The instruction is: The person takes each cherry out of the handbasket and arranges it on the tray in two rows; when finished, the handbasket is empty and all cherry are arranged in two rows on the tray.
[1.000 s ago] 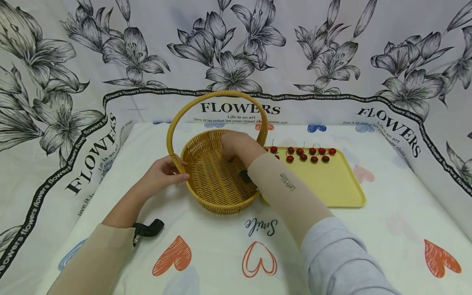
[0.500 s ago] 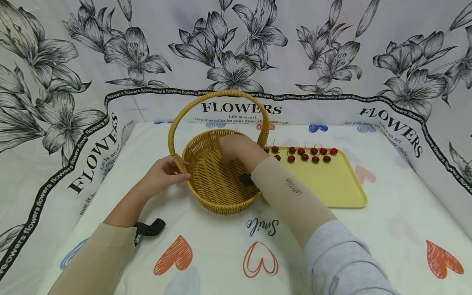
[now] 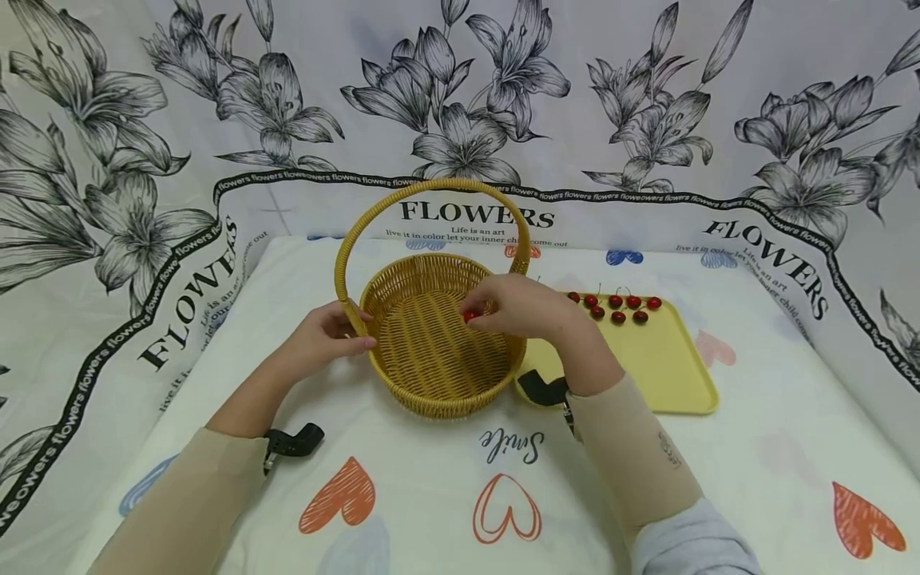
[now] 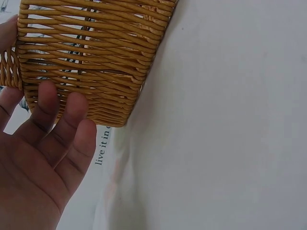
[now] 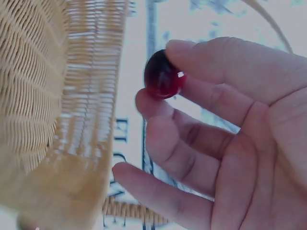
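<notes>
A round woven wicker basket with a tall arched handle stands on the cloth. At the basket's left side, where handle meets rim, my left hand grips it between thumb and fingers; in the left wrist view, several fingertips lie near the outer weave. Over the basket's right part, my right hand pinches a dark red cherry between thumb and index finger, its other fingers spread loosely. The cherry is partly covered by the fingers in the head view. No cherries show on the visible basket floor.
Right of the basket lies a yellow tray, partly behind the right hand and basket. Several cherries sit in rows along its far edge. A flower-printed curtain hangs behind the white patterned tablecloth.
My right hand has come up from deep inside the basket and shifted right and nearer, with a cherry now visible in its fingers. My left hand stays at the basket.
</notes>
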A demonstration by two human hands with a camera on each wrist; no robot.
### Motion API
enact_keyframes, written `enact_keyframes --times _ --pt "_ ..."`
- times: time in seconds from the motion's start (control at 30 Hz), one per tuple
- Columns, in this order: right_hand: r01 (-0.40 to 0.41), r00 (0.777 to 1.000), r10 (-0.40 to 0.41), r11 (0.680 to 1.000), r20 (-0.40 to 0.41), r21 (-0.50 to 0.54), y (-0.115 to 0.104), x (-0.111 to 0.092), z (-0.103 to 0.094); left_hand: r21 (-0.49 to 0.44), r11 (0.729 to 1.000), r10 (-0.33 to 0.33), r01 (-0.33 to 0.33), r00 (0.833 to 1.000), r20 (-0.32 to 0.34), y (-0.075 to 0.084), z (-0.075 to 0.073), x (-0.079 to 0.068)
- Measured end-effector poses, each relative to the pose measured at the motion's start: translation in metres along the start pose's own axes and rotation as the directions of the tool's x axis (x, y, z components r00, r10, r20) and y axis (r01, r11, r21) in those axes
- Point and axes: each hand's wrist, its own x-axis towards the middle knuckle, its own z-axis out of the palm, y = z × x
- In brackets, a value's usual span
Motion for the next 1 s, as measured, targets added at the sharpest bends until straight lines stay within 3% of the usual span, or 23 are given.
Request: enact_keyframes --times 0.13,0.33,0.57,0.67,1.0 --pt "-0.019 0.997 0.023 0.998 -0.072 0.061 0.014 -0.026 -0.001 0.013 1.0 -0.002 0.002 1.0 0.002 0.001 0.0 0.001" --pt "-0.039 0.989 0.054 0.994 -0.139 0.107 0.025 -0.042 -0.014 -0.001 1.0 0.003 -0.003 1.0 -0.004 0.001 0.0 0.002" --pt "-0.138 0.966 0.187 0.957 -0.178 0.254 0.05 -0.064 -0.03 0.017 1.0 0.002 -0.002 1.0 -0.008 0.0 0.003 0.001" --pt "-0.22 0.939 0.28 0.935 -0.197 0.279 0.067 -0.077 -0.041 0.026 1.0 0.01 -0.01 1.0 -0.009 0.001 0.003 0.001" --pt "-0.417 0.803 0.508 0.853 -0.312 0.315 0.147 -0.128 -0.056 -0.007 1.0 0.005 -0.005 1.0 -0.011 0.0 0.004 0.0"
